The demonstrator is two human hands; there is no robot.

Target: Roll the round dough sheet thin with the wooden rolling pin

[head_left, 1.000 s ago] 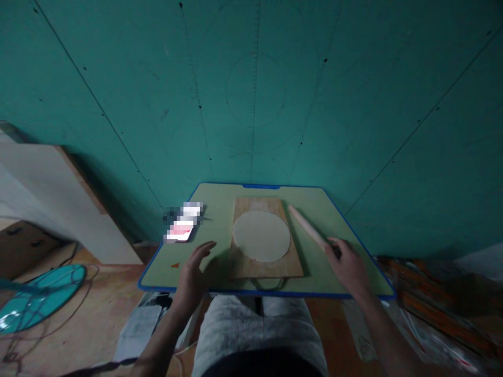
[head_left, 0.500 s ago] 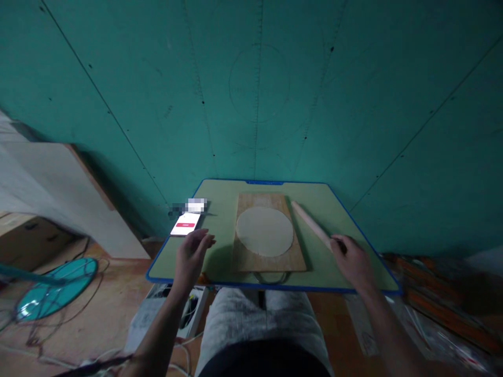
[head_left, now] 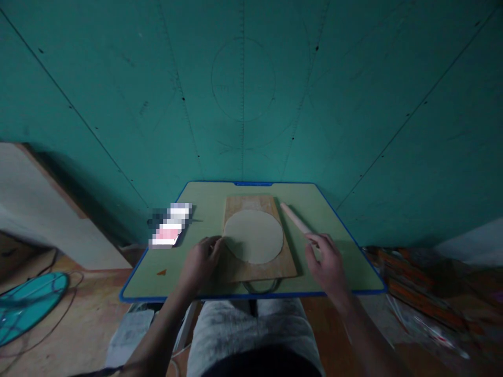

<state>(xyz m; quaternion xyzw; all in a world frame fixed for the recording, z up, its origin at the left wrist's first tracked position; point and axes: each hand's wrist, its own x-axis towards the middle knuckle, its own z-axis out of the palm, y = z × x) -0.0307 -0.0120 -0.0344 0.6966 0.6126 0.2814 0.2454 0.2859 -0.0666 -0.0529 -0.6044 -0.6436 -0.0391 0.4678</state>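
Observation:
A flat round disc of dough [head_left: 253, 235] lies on a wooden board [head_left: 261, 269] in the middle of a small green table with a blue rim [head_left: 165, 298]. My left hand [head_left: 201, 260] rests on the table with its fingers loosely bent, the tips touching the board's left edge beside the dough. A wooden rolling pin [head_left: 294, 220] lies slanted to the right of the board. My right hand [head_left: 327, 260] hovers over the pin's near end with fingers apart, holding nothing.
A phone with a lit screen [head_left: 170, 231] lies at the table's left back corner. A teal wall stands close behind. A teal fan [head_left: 23, 306] and a pale panel [head_left: 43, 214] are at the left, floor clutter [head_left: 416, 293] at the right. My knees [head_left: 251, 330] are under the table's front edge.
My left hand has moved right, from the bare table to the board's left edge. My right hand has let go of the rolling pin's end, opened and shifted left toward the board.

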